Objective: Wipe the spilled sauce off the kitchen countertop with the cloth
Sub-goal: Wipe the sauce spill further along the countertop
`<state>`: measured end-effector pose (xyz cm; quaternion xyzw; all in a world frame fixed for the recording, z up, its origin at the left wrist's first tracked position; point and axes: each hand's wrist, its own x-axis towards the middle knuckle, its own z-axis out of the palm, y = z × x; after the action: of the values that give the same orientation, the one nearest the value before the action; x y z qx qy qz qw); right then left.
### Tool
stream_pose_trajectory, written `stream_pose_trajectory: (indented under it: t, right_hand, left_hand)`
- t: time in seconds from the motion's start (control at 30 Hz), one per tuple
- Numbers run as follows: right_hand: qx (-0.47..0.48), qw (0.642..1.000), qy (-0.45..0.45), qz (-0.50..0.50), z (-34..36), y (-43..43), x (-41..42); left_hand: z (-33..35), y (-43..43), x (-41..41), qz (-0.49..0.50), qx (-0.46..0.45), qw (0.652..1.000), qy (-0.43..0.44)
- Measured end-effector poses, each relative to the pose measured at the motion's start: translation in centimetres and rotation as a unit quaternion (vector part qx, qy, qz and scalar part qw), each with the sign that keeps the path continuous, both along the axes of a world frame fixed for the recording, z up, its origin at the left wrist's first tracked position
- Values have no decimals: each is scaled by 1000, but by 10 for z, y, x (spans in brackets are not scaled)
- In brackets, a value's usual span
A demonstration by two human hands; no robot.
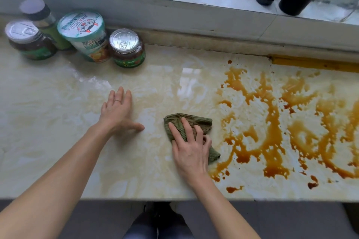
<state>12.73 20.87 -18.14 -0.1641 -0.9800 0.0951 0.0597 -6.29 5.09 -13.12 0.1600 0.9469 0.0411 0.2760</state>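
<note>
Pressing cloth (186, 125) under curled right hand (191, 146) beside sauce (272, 122); left hand (118, 111) flat on desk (58, 141), bracing.

We see printed words on the tub (85, 35) and the jar (127, 49) beside it, but we cannot read them.
</note>
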Motion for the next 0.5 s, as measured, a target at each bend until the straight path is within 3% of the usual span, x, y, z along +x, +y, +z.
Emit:
stream_pose_trajectory:
  t: [0.13, 0.23, 0.33, 0.43, 0.5]
  right_hand:
    - [-22, 997, 3, -79, 1, -4, -18]
    - [-35, 999, 0, -6, -3, -41, 2]
    - [-22, 998, -11, 63, -5, -13, 8]
    - [-44, 998, -27, -29, -3, 21, -11]
    - [-116, 986, -4, -118, 2, 20, -23]
  left_hand:
    - [6, 15, 19, -8, 38, 999, 23]
    - [0, 19, 50, -44, 92, 994, 45]
    - [-9, 20, 71, -68, 114, 990, 43]
    - [-13, 16, 79, -84, 113, 989, 40]
    - [-13, 15, 82, -89, 118, 988, 47]
